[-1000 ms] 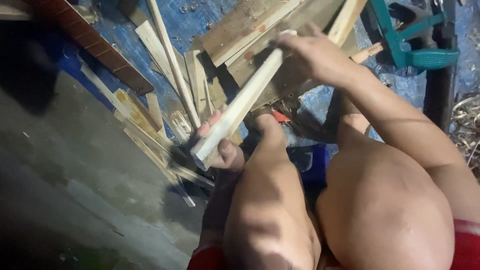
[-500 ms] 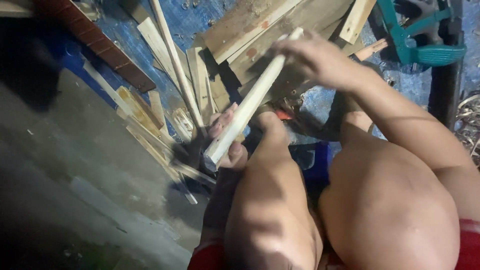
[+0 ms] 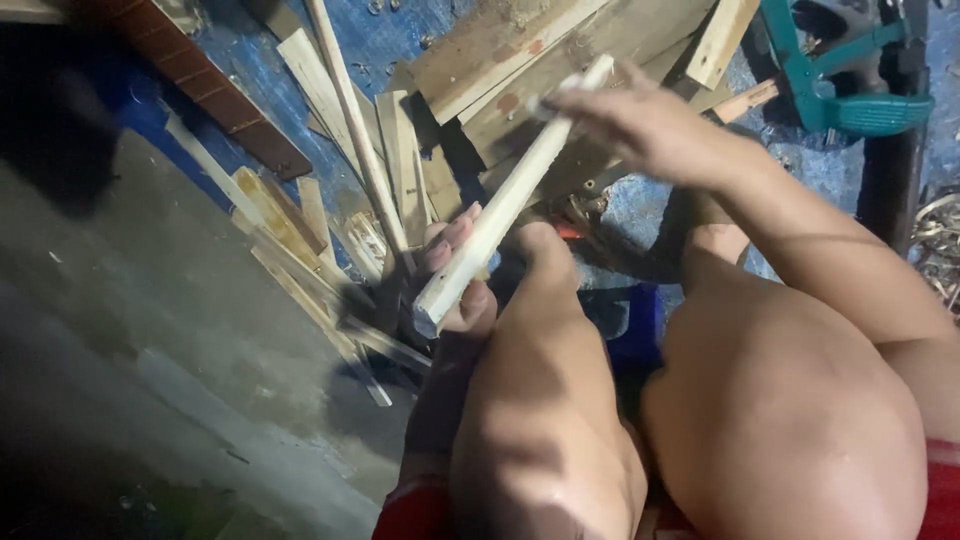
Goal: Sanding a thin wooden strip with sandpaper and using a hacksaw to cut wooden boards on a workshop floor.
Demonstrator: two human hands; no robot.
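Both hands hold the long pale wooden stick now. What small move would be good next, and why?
Probably steady the near end first. The left hand grips the pale square wooden stick only near its lower tip, and the right hand pinches its top end, so the stick hangs slanted above the pile of wood offcuts with no support.

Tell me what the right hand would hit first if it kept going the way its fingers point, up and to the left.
Likely the pile of wooden planks lying just beyond the right hand, which grips the top end of the pale wooden stick. Depth is unclear from this head view, so the hand may pass above the planks instead.
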